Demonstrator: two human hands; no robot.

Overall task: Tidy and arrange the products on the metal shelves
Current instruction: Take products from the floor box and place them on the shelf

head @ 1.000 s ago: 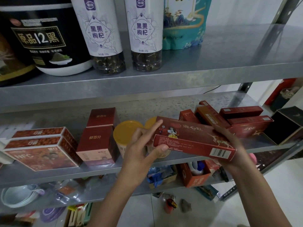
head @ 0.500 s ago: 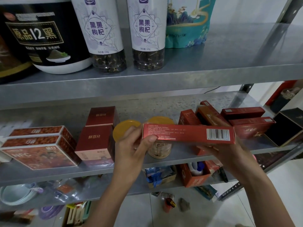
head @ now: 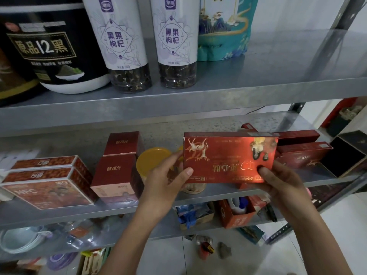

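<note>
Red glossy carton gripped at both lower corners: my left hand and right hand curl round it, thumbs on front. I see face upside down, gold deer print, light glare. Carton held just before middle shelf, matching cartons behind right.

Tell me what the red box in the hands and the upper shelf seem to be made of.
The red box: likely glossy printed cardboard; it has sharp folded edges, and its gold print catches the light. The upper shelf: sheet metal, perhaps galvanized steel; grey, with a dull sheen and blurred reflections.
</note>
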